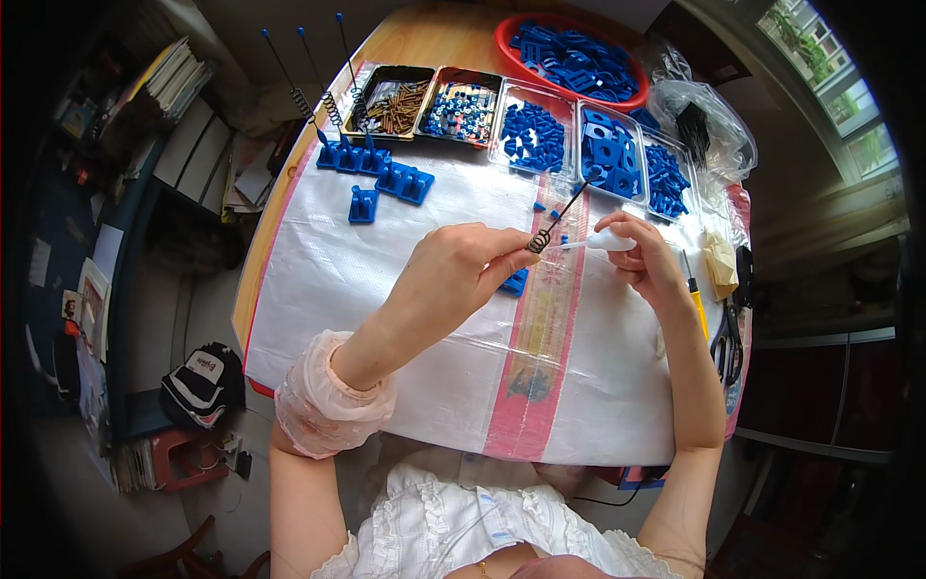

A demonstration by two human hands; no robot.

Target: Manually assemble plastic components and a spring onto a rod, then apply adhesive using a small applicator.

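Over the middle of the table, my left hand [446, 270] pinches a black wire spring [540, 241] by its coiled end, and its straight rod points up and to the right. My right hand [648, 259] is closed around a small white squeeze bottle [612, 240]. The bottle's thin nozzle points left, close beside the coil; whether they touch I cannot tell. Partly hidden by my left hand, a blue plastic piece [516, 283] lies on the sheet. Several small blue caps [539, 206] are scattered just beyond the spring.
Trays of brass screws [394, 108], small nuts [461, 112], blue caps [532, 135] and blue plates [610, 154] line the back. Behind them is a red basin [500, 43]. Blue bases [403, 181], some with upright springs, stand back left. Scissors [725, 349] and a yellow-handled tool [698, 307] lie right.
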